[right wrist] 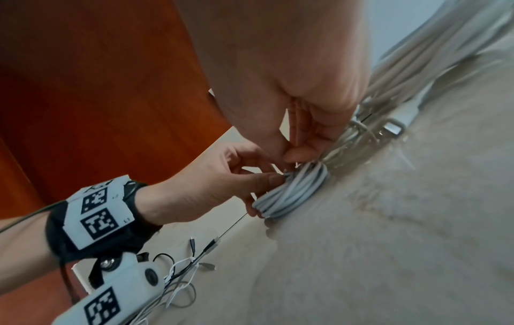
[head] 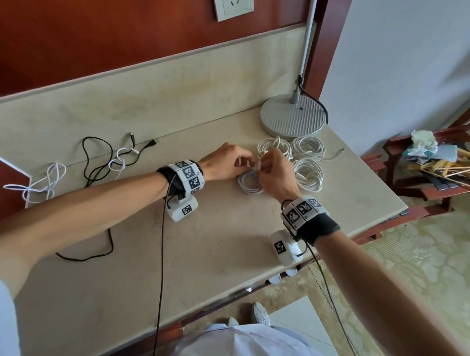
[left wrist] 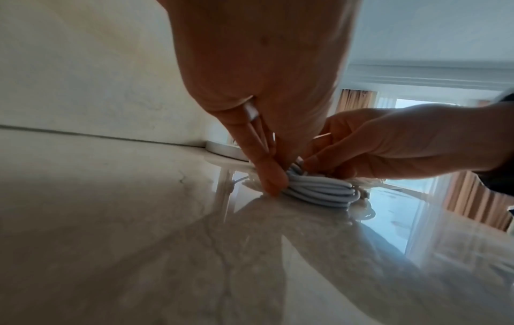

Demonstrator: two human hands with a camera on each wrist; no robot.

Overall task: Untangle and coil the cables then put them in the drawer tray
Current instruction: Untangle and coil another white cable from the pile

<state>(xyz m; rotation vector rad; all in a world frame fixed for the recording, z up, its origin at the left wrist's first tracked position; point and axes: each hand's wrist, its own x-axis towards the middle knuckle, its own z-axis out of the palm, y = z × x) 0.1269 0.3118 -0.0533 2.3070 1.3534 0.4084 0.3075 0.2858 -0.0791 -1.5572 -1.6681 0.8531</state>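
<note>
A white cable coil [head: 251,183] lies on the marble tabletop [head: 199,243], and both hands work at its far edge. My left hand [head: 243,164] pinches the coil [left wrist: 319,191] at its rim, with a white plug [left wrist: 251,112] tucked between its fingers. From the right, my right hand [head: 262,169] pinches a strand at the top of the coil [right wrist: 292,189]. Three finished white coils [head: 308,147] sit just beyond and to the right. Loose tangled cables lie at the table's left: a black cable [head: 96,157] and white cables [head: 39,187]. No drawer tray is in view.
A round grey lamp base [head: 293,116] with a black cord stands behind the coils. One coil's USB plug [right wrist: 392,128] lies close to my right hand [right wrist: 292,156]. Wrist camera cords hang over the table's front edge. A red stool with litter [head: 428,168] stands to the right.
</note>
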